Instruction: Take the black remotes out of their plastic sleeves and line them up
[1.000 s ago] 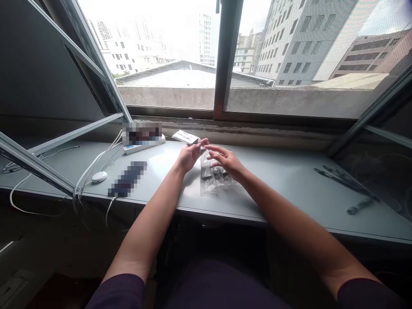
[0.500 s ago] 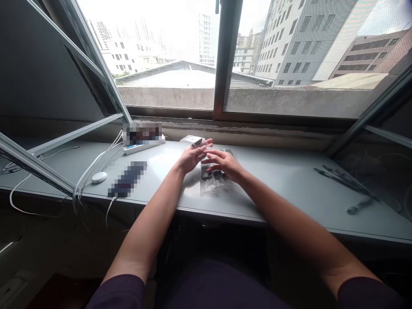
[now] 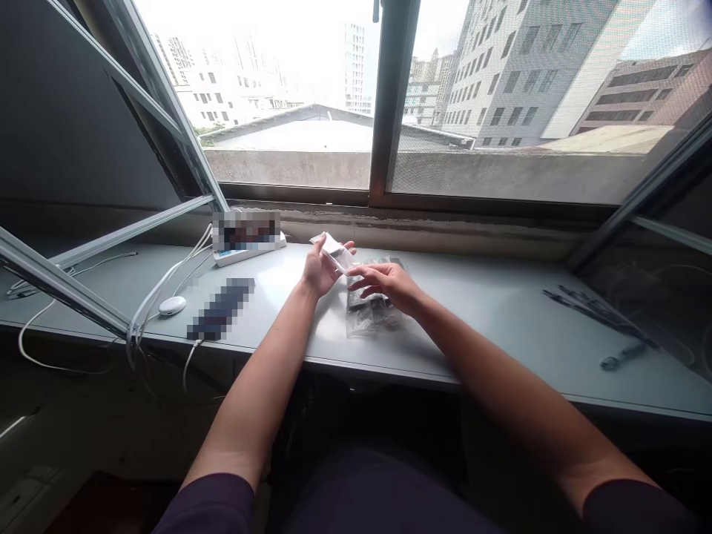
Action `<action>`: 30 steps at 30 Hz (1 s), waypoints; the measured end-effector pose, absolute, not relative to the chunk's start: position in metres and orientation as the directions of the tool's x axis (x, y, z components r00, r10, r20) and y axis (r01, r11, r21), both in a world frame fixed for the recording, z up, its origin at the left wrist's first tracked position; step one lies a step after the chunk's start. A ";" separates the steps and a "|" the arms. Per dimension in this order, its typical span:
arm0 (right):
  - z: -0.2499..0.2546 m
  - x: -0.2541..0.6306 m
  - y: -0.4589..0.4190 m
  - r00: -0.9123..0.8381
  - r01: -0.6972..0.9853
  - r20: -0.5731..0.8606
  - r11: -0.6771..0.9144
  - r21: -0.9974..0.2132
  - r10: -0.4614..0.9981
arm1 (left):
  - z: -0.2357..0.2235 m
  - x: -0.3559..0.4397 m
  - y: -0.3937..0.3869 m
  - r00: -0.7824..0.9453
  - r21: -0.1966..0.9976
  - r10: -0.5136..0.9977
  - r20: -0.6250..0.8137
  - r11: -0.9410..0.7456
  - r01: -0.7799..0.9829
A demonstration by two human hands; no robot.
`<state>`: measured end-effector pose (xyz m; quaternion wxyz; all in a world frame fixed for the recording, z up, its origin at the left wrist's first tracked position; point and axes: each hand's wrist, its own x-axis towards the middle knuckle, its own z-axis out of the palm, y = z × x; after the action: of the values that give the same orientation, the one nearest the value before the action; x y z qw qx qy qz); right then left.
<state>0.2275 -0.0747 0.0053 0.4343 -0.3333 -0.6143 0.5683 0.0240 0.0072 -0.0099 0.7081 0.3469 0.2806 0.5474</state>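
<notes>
A small whitish plastic packet (image 3: 337, 254) with a dark patch inside rests tilted across my left hand (image 3: 319, 273), whose thumb and fingers close on its sides. My right hand (image 3: 389, 285) is bent, its thumb and index fingertips together at the packet's lower right corner; the other fingers curl loosely. Under and beside my right hand lies a clear plastic bag (image 3: 367, 320) with dark items in it, partly covered by the hand. What those items are cannot be made out.
A grey desk (image 3: 478, 334) runs along the window. To the left are a white power strip (image 3: 250, 254), white cables, a round white charger (image 3: 172, 305) and a blurred-out dark device (image 3: 221, 310). Dark rods or cables (image 3: 598, 315) lie far right. Metal frame bars (image 3: 133, 226) stand at both sides.
The white packet, mostly behind my left hand before, is now raised and turned toward me in that hand. My right fingers have come to its corner. The clear bag stays in place.
</notes>
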 end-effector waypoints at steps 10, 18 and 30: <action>0.016 0.222 -0.094 -0.694 0.121 -0.040 0.061 -0.991 0.719 | -0.048 0.007 0.043 -0.193 1.000 0.981 0.008 -0.005 0.019; 0.013 0.221 -0.094 -0.756 0.219 -0.149 0.032 -0.975 0.638 | -0.044 0.016 0.028 0.015 0.867 0.961 0.277 -0.257 0.428; 0.012 0.226 -0.089 -0.739 0.226 -0.104 0.100 -0.969 0.665 | -0.039 0.031 0.023 0.240 0.796 0.898 0.368 -0.438 0.418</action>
<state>0.2258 -0.0887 0.0117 0.1848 -0.3102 -0.7181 0.5949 0.0312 0.0226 -0.0392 0.2838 0.7346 0.4480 0.4233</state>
